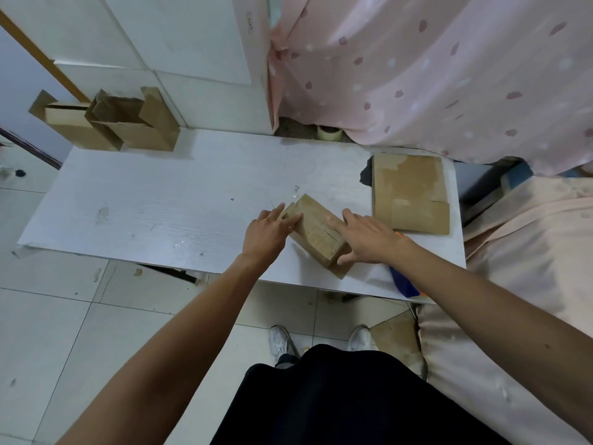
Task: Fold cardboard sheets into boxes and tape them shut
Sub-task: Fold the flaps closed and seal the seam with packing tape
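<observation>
Small brown cardboard box (316, 234) lies skewed on the white table (144, 207), lower centre of frame, near the table's front edge. Its top flaps are down, with a slit showing between them.

Left hand (268, 231) is at the box's left side. Its grip is loose and apart: the fingers are straight and the tips touch the box's upper left edge. A bit of clear tape (296, 193) sticks up at the box's far corner, just beyond those fingertips.

Right hand (367, 237) lies flat on the box top, grip apart. The fingers are straight and pressing the flaps, and the thumb runs down the near end of the box.

Flat cardboard sheets (410, 194) are stacked at the right end of the table, just beside the box but not touching it. A blue and orange object (403, 284) at the table's front right is mostly hidden under the right forearm, so I can't tell what it is.

Open boxes (110, 122), flaps up, stand at the table's far left corner, upper left of frame. A tape roll (329, 132) sits beyond the table's far edge, under the hem of the pink spotted curtain (433, 75).

The white door (192, 36) at the top carries a small sticker (249, 22), its text too blurred to read. No print is readable on the cardboard.

White shoes (280, 343) on the tiled floor (64, 332), bottom centre
</observation>
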